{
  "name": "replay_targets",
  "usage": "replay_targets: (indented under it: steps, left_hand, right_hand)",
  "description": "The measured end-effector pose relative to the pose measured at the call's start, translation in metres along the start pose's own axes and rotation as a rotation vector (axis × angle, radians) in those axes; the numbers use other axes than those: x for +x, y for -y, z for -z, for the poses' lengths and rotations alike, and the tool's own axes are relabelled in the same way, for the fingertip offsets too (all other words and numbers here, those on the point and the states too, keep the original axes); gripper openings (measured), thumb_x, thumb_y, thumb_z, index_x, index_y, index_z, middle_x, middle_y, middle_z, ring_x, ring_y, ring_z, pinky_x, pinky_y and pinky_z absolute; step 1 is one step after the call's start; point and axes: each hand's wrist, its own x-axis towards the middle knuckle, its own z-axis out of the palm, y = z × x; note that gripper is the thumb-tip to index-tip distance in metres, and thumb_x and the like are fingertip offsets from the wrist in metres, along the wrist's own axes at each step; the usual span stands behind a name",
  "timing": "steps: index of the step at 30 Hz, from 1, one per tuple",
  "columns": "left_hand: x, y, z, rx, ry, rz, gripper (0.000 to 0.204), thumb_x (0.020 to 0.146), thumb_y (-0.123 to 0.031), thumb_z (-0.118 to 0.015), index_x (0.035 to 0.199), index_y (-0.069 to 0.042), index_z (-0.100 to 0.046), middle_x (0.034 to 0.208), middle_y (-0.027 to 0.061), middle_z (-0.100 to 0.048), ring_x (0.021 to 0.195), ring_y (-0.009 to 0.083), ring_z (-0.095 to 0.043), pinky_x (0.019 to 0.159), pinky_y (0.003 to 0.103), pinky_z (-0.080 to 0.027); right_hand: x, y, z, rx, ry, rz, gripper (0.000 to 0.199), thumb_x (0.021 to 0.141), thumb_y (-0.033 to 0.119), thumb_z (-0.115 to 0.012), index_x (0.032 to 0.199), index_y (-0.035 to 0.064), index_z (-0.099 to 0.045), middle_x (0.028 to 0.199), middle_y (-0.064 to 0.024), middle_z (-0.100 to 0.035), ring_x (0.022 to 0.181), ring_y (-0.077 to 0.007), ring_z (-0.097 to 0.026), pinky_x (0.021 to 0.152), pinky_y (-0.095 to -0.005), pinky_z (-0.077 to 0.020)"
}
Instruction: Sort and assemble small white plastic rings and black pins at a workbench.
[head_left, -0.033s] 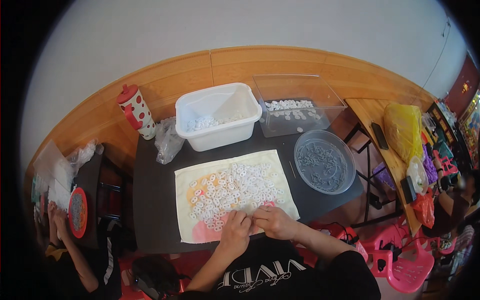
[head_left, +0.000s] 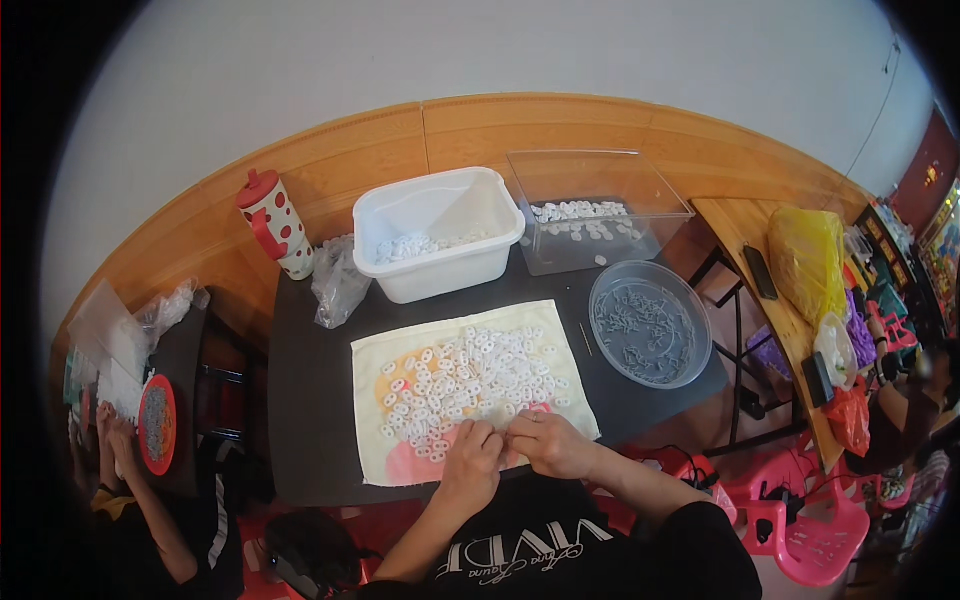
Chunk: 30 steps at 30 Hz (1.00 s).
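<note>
A heap of small white plastic pieces with two holes each (head_left: 480, 375) covers the middle of a cream towel (head_left: 375, 352) with pink and orange patches. My left hand (head_left: 472, 462) and my right hand (head_left: 547, 443) meet at the towel's near edge, just below the heap. The fingers of both are curled and pinched together, close to each other. What they hold between them is too small and too hidden to make out. Right of the towel is a round clear dish (head_left: 650, 325) of small grey parts, with a thin stick (head_left: 586, 338) lying between them.
A white tub (head_left: 440, 275) and a clear box (head_left: 590, 258), both with white pieces inside, stand at the back of the dark table (head_left: 310, 400). A spotted tumbler (head_left: 277, 225) and a plastic bag (head_left: 340, 285) are at back left. Another person's hands (head_left: 115, 440) work beside a red tray (head_left: 158, 425).
</note>
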Motion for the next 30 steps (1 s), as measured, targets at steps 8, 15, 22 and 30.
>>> replay_targets:
  steps: [8,15,22,30]
  left_hand:
    - [-0.001,0.001,0.004,-0.147,-0.099,0.085,0.031,0.080,0.003,-0.069,0.111,0.003,-0.066,0.091,0.0157,-0.060,0.083,0.0328,-0.060,0.072,0.040,-0.050]
    - [-0.004,0.002,0.001,-0.131,-0.118,0.046,0.032,0.081,0.000,-0.071,0.112,0.002,-0.067,0.091,0.0154,-0.062,0.083,0.0328,-0.061,0.072,0.040,-0.051]
    - [-0.006,0.002,0.001,-0.141,-0.132,0.053,0.031,0.081,-0.001,-0.071,0.111,0.003,-0.067,0.093,0.0155,-0.062,0.087,0.0331,-0.061,0.074,0.039,-0.051]
    - [-0.004,0.000,0.005,-0.145,-0.109,0.069,0.031,0.080,-0.004,-0.074,0.109,0.002,-0.068,0.096,0.0157,-0.062,0.089,0.0343,-0.061,0.076,0.040,-0.051]
  right_hand:
    - [0.010,-0.001,0.035,0.294,-0.126,-0.298,0.011,0.079,-0.007,-0.068,0.086,-0.0004,-0.065,0.081,-0.0116,-0.063,0.073,-0.0261,-0.064,0.064,-0.0345,-0.0503]
    - [0.112,-0.092,0.174,-0.485,-0.723,-0.269,0.006,0.089,0.006,-0.069,0.085,0.0022,-0.067,0.077,-0.0082,-0.067,0.062,-0.0124,-0.059,0.056,-0.0287,-0.0451]
    - [0.078,-0.098,0.134,-0.006,-0.439,-0.504,0.007,0.089,0.006,-0.070,0.094,0.0016,-0.070,0.080,-0.0082,-0.067,0.068,-0.0111,-0.061,0.059,-0.0271,-0.0495]
    - [0.059,-0.044,0.034,-0.080,0.167,-0.306,0.038,0.080,0.004,-0.071,0.117,0.0055,-0.065,0.118,-0.0202,-0.061,0.111,-0.0381,-0.060,0.094,-0.0436,-0.0499]
